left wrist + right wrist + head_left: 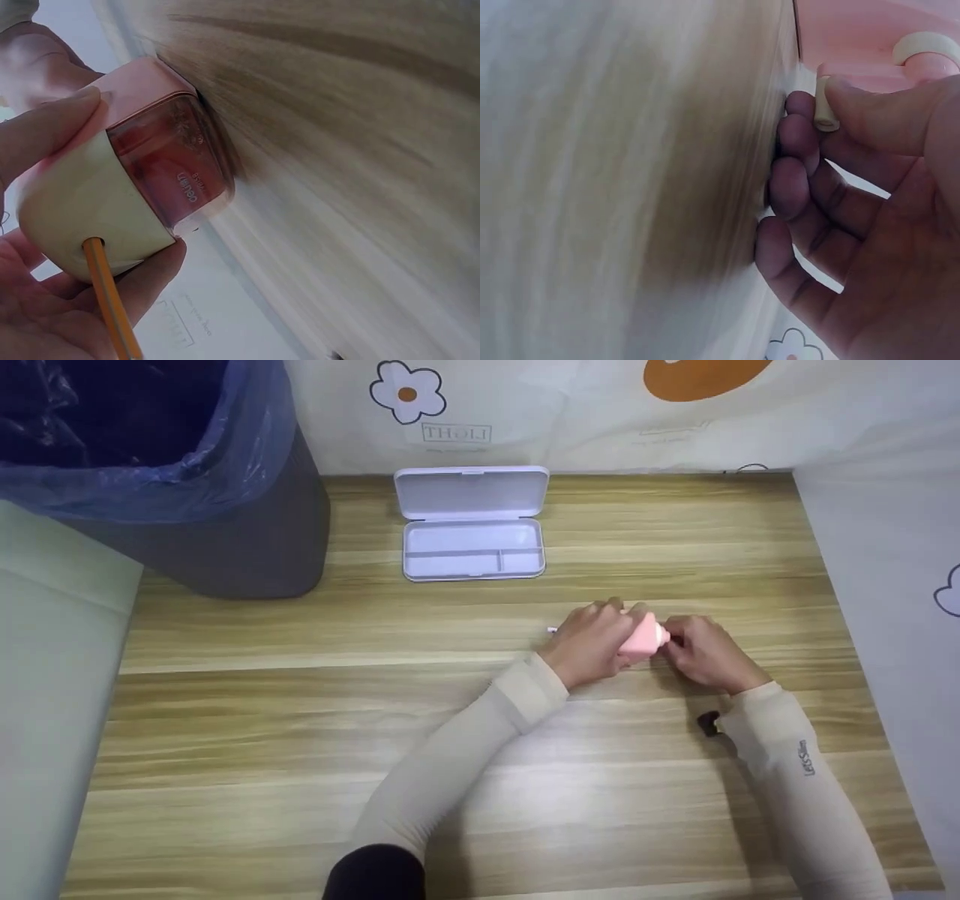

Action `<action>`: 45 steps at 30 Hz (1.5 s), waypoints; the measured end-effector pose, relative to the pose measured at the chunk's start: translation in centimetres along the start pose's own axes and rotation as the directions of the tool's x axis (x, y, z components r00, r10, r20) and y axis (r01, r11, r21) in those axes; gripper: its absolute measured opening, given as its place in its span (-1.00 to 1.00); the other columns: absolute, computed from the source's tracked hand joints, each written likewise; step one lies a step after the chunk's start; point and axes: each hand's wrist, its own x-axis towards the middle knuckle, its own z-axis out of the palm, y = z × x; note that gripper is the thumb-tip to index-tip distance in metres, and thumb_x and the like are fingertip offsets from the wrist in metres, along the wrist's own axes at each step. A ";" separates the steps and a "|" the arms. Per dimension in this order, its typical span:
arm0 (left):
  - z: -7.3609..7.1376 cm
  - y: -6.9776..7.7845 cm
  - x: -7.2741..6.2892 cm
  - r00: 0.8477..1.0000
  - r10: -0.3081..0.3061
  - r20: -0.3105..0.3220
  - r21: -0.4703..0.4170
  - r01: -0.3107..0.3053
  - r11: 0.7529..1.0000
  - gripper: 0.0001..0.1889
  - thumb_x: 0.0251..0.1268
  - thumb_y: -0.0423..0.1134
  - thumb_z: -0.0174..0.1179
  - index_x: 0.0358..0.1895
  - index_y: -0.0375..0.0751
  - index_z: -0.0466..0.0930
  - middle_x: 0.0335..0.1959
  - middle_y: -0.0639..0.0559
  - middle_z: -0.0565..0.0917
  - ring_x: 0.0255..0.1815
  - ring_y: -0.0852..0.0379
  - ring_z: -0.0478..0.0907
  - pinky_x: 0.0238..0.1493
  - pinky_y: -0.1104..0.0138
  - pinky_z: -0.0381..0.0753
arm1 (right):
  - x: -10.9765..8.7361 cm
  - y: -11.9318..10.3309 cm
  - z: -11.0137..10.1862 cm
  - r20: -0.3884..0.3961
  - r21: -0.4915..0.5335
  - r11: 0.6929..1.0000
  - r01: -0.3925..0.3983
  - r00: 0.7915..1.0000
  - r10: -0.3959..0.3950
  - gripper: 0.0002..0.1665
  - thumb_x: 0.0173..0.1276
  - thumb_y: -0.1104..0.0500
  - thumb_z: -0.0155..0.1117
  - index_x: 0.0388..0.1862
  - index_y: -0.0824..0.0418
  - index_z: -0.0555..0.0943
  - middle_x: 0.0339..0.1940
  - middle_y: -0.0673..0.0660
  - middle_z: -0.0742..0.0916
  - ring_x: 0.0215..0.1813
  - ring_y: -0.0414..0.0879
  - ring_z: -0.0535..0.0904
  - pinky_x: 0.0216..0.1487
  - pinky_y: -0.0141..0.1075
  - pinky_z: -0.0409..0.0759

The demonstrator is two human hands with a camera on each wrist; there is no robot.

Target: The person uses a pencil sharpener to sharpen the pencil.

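Observation:
A pink and cream crank pencil sharpener [641, 639] is held on its side above the wooden table by my left hand [596, 641]. In the left wrist view, thumb and fingers grip it around its cream face, and its clear reddish shavings drawer [172, 165] shows at the side. An orange pencil [111, 300] is inserted in the hole of that face. At the sharpener's other end is my right hand [709, 654]. Its thumb and index finger pinch the small cream crank knob [825, 105], while the other fingers curl close to the tabletop.
An open white pencil case [471, 538] with divided compartments stands at the back of the table. A grey trash bin [247, 555] lined with a blue bag occupies the back left. Flower-printed cloth [585, 427] borders the back and right sides.

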 end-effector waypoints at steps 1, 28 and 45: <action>0.0 0.0 0.0 1.000 0.003 0.000 0.001 -0.003 1.000 -0.45 0.25 -0.03 0.36 0.24 -0.19 0.49 -0.17 -0.09 0.62 -0.23 0.05 0.59 -0.24 0.24 0.62 | -0.1 0.0 -0.1 0.002 0.006 1.000 0.004 1.000 -0.004 -0.73 0.30 0.44 0.22 -0.58 0.23 0.59 -0.61 -0.02 0.52 -0.51 -0.14 0.38 -0.47 -0.31 0.34; 0.1 0.2 0.3 1.000 -0.006 0.024 -0.013 0.007 1.000 -0.46 0.20 -0.07 0.41 0.20 -0.17 0.51 -0.17 -0.07 0.62 -0.24 0.05 0.58 -0.23 0.24 0.61 | -4.1 -0.7 0.8 0.016 0.103 0.992 0.075 0.997 -0.077 -0.81 0.35 0.40 0.29 -0.19 0.19 0.77 -0.29 0.00 0.75 -0.26 -0.19 0.58 -0.21 -0.38 0.52; -0.2 0.1 0.4 0.999 -0.011 0.038 -0.023 0.012 1.000 -0.45 0.26 0.00 0.36 0.24 -0.19 0.51 -0.11 -0.11 0.64 -0.19 0.05 0.60 -0.17 0.28 0.62 | -5.4 -2.5 -1.5 0.005 0.199 0.975 0.095 0.995 -0.098 -0.85 0.39 0.36 0.27 -0.16 0.26 0.76 -0.35 0.07 0.73 -0.37 -0.14 0.54 -0.33 -0.42 0.48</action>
